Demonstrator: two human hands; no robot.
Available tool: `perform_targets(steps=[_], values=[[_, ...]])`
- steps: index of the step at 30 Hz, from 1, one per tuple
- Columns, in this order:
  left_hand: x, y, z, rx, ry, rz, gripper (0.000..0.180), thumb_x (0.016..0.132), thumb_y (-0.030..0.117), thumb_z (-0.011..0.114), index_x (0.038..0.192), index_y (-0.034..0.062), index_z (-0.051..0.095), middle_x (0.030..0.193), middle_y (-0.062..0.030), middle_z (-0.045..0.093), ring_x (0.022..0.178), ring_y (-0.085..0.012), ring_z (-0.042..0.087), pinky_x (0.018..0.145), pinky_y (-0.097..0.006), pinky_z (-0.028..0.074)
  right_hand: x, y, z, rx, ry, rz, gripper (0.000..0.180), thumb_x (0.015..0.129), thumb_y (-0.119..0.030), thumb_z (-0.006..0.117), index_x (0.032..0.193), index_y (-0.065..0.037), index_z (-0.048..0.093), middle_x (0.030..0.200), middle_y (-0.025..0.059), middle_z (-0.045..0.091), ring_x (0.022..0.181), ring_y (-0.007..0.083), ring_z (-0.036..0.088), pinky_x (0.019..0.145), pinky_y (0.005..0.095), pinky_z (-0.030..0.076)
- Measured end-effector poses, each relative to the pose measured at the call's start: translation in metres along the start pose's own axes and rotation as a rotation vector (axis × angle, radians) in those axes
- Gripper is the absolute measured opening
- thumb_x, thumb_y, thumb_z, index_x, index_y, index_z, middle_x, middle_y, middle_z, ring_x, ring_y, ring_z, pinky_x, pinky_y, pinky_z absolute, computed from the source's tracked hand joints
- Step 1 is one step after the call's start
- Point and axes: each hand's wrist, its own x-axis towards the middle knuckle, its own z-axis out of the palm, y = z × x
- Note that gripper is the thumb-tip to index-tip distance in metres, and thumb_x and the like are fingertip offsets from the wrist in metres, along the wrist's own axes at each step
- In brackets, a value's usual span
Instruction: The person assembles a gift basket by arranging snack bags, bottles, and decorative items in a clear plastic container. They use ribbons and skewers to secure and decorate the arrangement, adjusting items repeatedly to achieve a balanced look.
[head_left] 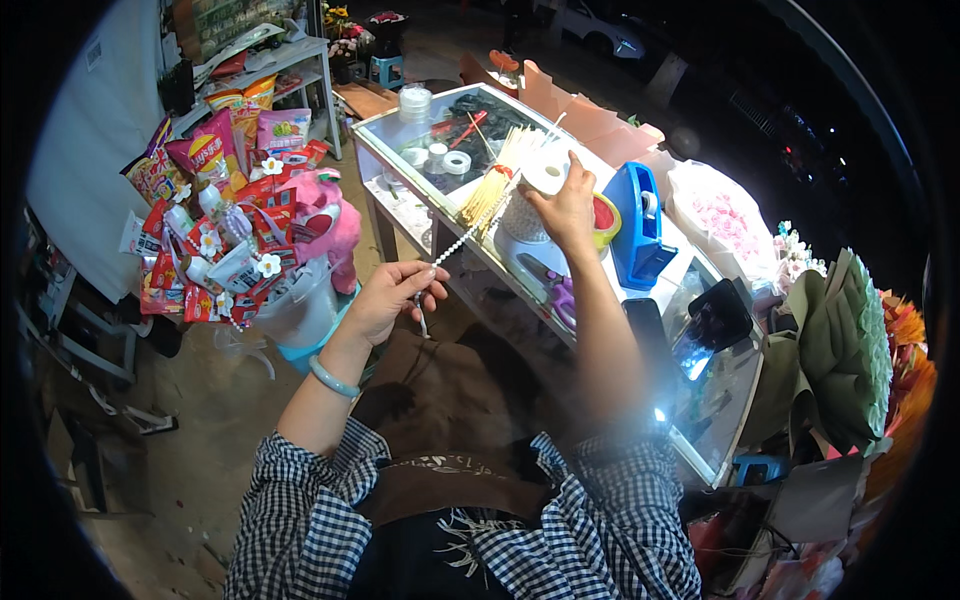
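Note:
Between the finger and thumb of my left hand (pixel 400 298) is the end part of a thin string of white pearl beads (pixel 462 240). The string runs up and to the right toward a white spool (pixel 545 175) on the glass-topped table. My right hand (pixel 568 208) grips that spool by its upper end, fingers around the white rim. More beads (pixel 525 218) show wound on the spool's lower part. A bundle of thin wooden sticks (pixel 510 165) lies just left of it. Purple-handled scissors (pixel 563 298) rest near the table's front edge.
Right of the spool stand a red and yellow tape roll (pixel 605 222) and a blue tape dispenser (pixel 637 235). A lit phone (pixel 693 355) lies nearer. At left, a bouquet of snack packets (pixel 240 245) fills a clear bucket (pixel 305 315). Wrapped flowers (pixel 722 215) line the table's far right.

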Motion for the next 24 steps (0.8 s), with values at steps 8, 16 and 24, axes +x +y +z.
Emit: perform_targets(steps=[8,16,24], values=[[-0.021,0.0,-0.026,0.08,0.038,0.001,0.025,0.091,0.02,0.058,0.103,-0.0017,0.061,0.084,-0.0057,0.065,0.068,-0.0074,0.06,0.051,-0.016,0.045,-0.095,0.033,-0.089,-0.356,-0.449,-0.165,0.053,0.078,-0.014,0.062,0.125,0.0,0.042,0.106,0.0217,0.056,0.098,0.0371,0.055,0.081,0.042,0.048],[-0.048,-0.005,-0.039,0.051,0.035,-0.007,0.026,0.089,0.021,0.061,0.102,-0.0004,0.063,0.084,-0.0044,0.065,0.069,-0.0072,0.06,0.053,-0.017,0.045,-0.111,0.048,-0.09,-0.488,-0.544,-0.315,0.066,0.069,-0.006,0.065,0.131,-0.008,0.041,0.1,0.0184,0.055,0.094,0.0335,0.055,0.078,0.0406,0.049],[-0.068,0.003,-0.027,0.103,0.065,0.001,0.026,0.091,0.021,0.057,0.1,-0.0022,0.064,0.079,-0.0042,0.064,0.065,-0.0071,0.059,0.053,-0.018,0.046,-0.093,0.007,-0.069,-0.602,-0.101,-0.541,0.057,0.062,-0.015,0.072,0.116,-0.013,0.053,0.094,0.0126,0.05,0.092,0.0287,0.052,0.075,0.0364,0.043]])
